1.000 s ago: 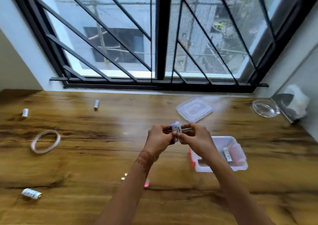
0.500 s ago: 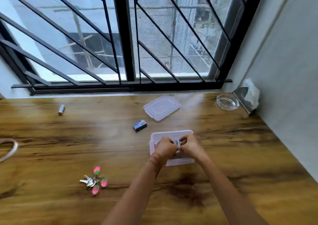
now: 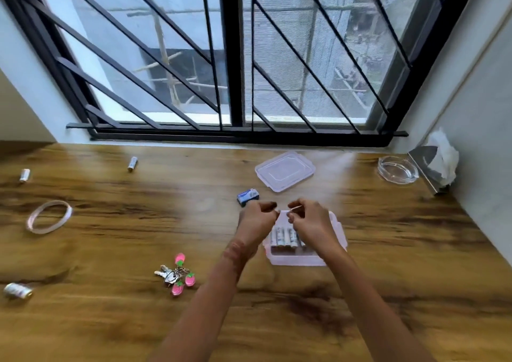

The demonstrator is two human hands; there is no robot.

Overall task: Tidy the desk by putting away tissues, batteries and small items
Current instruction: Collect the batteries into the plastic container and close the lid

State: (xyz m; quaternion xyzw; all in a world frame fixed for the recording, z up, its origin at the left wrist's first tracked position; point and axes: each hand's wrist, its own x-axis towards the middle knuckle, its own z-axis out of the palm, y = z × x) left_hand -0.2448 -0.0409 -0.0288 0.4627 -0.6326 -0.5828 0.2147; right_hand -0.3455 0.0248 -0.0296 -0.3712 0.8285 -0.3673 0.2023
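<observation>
A clear pink-tinted plastic container (image 3: 304, 260) stands on the wooden desk (image 3: 388, 250), with several white batteries (image 3: 285, 238) lying side by side in it. My left hand (image 3: 257, 220) and my right hand (image 3: 311, 221) hover just above its far end, a small gap between them, fingers curled in. A thin pale sliver shows at my right fingertips; blur hides what it is. Loose batteries lie at the far left (image 3: 24, 175), the back left (image 3: 132, 164) and the near left (image 3: 18, 291). A crumpled tissue (image 3: 443, 153) sits in a metal holder (image 3: 428, 165) at the right wall.
The container's lid (image 3: 285, 171) lies behind my hands, a small blue box (image 3: 248, 196) beside it. Keys with pink charms (image 3: 177, 275) lie left of my arms. A clear tape ring (image 3: 50, 216) is at the left, a glass ashtray (image 3: 397, 169) at the back right.
My hands carried the batteries over the container. The batteries now lie inside it, and my hands have lifted and parted slightly. The view swung right, then back left.
</observation>
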